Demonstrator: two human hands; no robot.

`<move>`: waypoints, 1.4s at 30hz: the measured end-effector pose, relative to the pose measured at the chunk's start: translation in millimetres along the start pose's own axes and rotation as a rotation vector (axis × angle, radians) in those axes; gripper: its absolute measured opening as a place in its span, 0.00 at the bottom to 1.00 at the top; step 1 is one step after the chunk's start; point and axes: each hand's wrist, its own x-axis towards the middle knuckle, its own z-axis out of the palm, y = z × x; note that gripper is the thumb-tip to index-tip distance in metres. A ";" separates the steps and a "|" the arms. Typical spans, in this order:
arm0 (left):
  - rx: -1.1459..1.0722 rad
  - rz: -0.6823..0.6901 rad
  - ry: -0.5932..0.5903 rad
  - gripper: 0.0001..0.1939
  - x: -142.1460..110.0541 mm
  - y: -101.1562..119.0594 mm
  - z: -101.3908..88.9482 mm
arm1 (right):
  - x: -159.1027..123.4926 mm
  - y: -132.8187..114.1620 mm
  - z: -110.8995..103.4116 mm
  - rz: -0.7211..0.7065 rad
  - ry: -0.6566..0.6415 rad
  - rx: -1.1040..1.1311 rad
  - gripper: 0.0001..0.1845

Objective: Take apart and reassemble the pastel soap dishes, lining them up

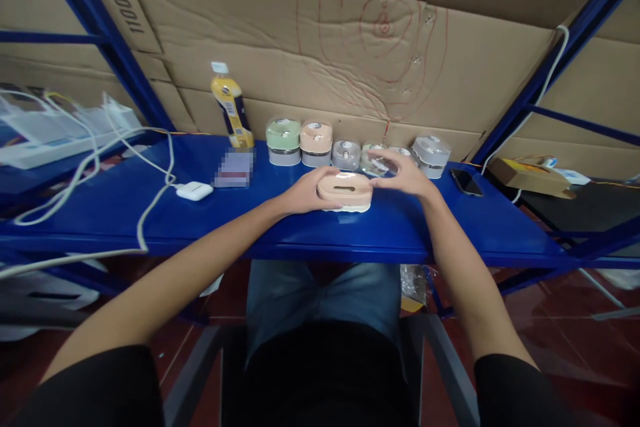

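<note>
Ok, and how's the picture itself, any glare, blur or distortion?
In the head view: white glare on the box lid; a pale reflection on the table before it; wide-angle stretch, the posts leaning outward; a pixelated patch by the bottle; slight softness, small label print unreadable.

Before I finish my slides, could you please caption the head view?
Left hand around one end of a peach box, right hand by the other, at a blue table, bottle behind.

The left hand (307,193) is covering the nine-o'clock end of a box (353,198); the right hand (407,175) is partly hiding a green tub (371,165); pixels are blurring a packet (234,167).
</note>
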 end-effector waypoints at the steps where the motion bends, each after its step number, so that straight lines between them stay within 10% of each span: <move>1: -0.009 -0.021 0.006 0.50 0.3 -0.1 2.0 | 2.4 -3.8 7.4 -0.028 -0.048 -0.007 0.48; 9: -0.119 -0.082 0.005 0.66 4.5 -6.9 9.5 | 19.9 -16.7 49.9 -0.153 -0.179 -0.118 0.46; 34: -0.028 -0.064 -0.049 0.66 0.5 -6.9 3.7 | -2.2 -5.7 49.9 -0.108 -0.248 -0.132 0.61; 42: -0.092 0.005 0.172 0.57 0.2 -8.6 1.0 | 6.1 11.7 11.4 0.016 0.084 -0.236 0.55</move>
